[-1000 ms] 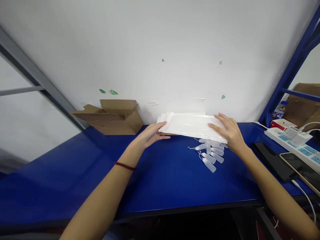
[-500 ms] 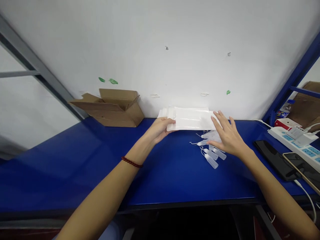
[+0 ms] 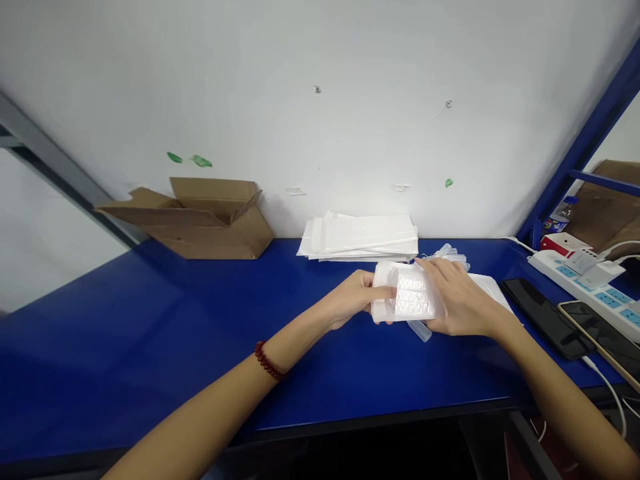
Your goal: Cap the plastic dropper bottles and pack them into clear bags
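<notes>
My left hand (image 3: 356, 297) and my right hand (image 3: 456, 300) both grip one white bubble-wrap pouch (image 3: 407, 298) a little above the blue table (image 3: 200, 333). The left hand pinches its left end; the right hand's fingers wrap over its right side. Under and behind the pouch lie several small clear plastic squeeze bottles (image 3: 450, 253), mostly hidden by my hands. A stack of the same white pouches (image 3: 361, 236) rests by the wall, behind my hands. A red bead bracelet (image 3: 267, 362) circles my left wrist.
An open cardboard box (image 3: 200, 219) stands at the back left against the white wall. At the right lie two dark phones (image 3: 543, 315), a white power strip (image 3: 590, 283) with plugged cables and a small red-and-white box (image 3: 563, 243). A blue shelf post rises at the far right.
My left hand has left the stack by the wall and come back toward me with a single pouch. My right hand has moved off the bottles onto that pouch.
</notes>
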Demonstrator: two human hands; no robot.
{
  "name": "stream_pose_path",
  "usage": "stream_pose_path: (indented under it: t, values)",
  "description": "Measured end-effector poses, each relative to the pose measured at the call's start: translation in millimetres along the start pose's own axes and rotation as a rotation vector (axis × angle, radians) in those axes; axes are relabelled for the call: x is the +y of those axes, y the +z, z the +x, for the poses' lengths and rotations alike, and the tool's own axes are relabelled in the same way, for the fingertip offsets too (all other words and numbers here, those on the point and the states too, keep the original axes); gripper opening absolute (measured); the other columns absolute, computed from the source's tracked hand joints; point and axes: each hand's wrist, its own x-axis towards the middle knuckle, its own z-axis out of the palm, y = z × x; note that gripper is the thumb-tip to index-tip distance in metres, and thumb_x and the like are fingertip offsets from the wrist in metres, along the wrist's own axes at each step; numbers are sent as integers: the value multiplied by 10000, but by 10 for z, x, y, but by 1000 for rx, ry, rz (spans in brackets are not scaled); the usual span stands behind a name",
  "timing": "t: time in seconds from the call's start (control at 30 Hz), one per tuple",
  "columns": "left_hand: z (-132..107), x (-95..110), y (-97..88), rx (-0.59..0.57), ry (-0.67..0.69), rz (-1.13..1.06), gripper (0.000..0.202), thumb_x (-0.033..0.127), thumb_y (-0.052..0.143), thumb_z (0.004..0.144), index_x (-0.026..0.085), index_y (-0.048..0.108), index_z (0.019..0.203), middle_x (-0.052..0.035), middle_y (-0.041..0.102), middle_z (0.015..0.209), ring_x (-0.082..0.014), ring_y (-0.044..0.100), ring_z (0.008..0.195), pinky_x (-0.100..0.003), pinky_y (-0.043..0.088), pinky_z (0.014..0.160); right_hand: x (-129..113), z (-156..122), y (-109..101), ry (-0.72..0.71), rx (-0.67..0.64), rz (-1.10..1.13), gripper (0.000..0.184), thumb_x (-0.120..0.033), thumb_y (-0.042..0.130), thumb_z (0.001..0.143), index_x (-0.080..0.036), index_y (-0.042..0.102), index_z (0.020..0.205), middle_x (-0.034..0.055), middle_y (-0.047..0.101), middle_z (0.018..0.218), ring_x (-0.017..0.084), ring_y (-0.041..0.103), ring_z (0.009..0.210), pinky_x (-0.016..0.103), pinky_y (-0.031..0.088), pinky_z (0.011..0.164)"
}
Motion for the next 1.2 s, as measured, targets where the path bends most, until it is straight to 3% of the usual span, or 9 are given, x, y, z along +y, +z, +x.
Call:
stream_pose_path:
  t: [0.17,0.27,0.33,0.4,0.47,0.57,0.7,1.0,1.2]
  values:
    - [-12,24,-27,-99,13,201,417,497,675,803,104,712,670,-132,736,696,-178,677,545,-239,475,462,121,-54,-257,150,-273,347,559,-220,674,694,-150,540,1232,125,650,1155,275,618,1017,389,494,873]
    - [60,-51,-81,89,148,468,486,502,492,915,138,670,646,-91,696,621,-173,639,512,-268,473,486,251,-124,-455,261,-501,471,385,-249,668,728,-164,606,1099,53,682,948,208,636,797,296,505,684]
    - [133,-139,-134,270,313,741,341,400,543,895,155,678,699,-64,692,667,-181,636,585,-297,499,583,320,-168,-522,269,-562,469,390,-252,681,720,-180,616,1097,37,682,939,201,636,791,277,499,659]
    - [204,-234,-185,328,413,925,167,309,622,836,166,709,842,-74,714,854,-210,651,736,-336,520,704,349,-193,-527,253,-577,442,407,-240,691,706,-198,621,1104,33,691,965,201,642,813,266,497,654]
    - [261,-321,-220,298,424,993,211,291,650,819,170,711,981,-98,694,1024,-239,648,877,-374,525,792,341,-195,-492,228,-585,443,428,-230,689,706,-209,617,1128,31,699,992,202,648,836,262,500,661]
    - [312,-409,-225,233,436,1021,267,312,633,852,186,702,1077,-115,652,1110,-273,606,1033,-424,503,897,298,-166,-431,209,-577,497,485,-222,684,715,-205,587,1190,39,688,1063,209,641,913,276,504,742]
    - [308,-389,-188,189,471,1009,188,303,607,861,187,707,971,-108,655,1078,-275,581,1035,-427,483,909,270,-126,-403,241,-580,545,556,-262,711,718,-180,542,1241,63,651,1126,227,609,982,311,485,823]
    - [-68,190,-367,34,334,556,227,382,697,766,167,705,840,-12,664,747,-136,567,661,-249,429,618,280,-128,-373,259,-590,563,594,-282,717,727,-171,504,1270,74,627,1141,238,592,991,335,478,826]
    - [-179,306,-347,-208,314,622,176,347,712,768,173,735,781,-18,668,728,-134,540,662,-250,417,623,254,-135,-333,213,-542,549,600,-287,708,741,-170,491,1289,80,622,1153,240,590,1006,352,476,849]
